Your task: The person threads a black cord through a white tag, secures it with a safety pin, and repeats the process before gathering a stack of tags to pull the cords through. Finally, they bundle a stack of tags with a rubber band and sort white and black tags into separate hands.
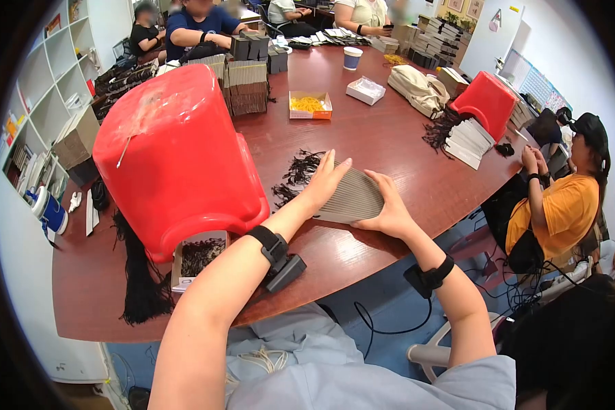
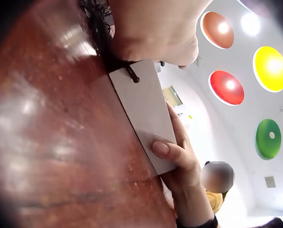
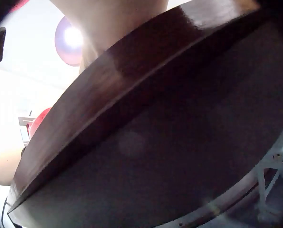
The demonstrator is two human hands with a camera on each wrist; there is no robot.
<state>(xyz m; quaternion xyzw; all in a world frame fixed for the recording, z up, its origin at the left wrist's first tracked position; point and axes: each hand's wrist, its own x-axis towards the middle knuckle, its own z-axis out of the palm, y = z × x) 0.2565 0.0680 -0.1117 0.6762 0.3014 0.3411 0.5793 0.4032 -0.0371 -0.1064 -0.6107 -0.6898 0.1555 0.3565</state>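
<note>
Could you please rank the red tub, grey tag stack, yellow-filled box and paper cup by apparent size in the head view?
1. red tub
2. grey tag stack
3. yellow-filled box
4. paper cup
The box and cup sit farther off, so their true size is unsure.

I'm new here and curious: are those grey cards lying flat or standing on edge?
On edge: the grey cards stand on the table, pressed between left hand and right hand.

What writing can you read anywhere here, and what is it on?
No text reads for sure.
The red mark on the white panel: perhaps "A", too blurred.
The wall chart: too small.
The shelf items: too blurred.
The grey tags: no print visible.
</note>
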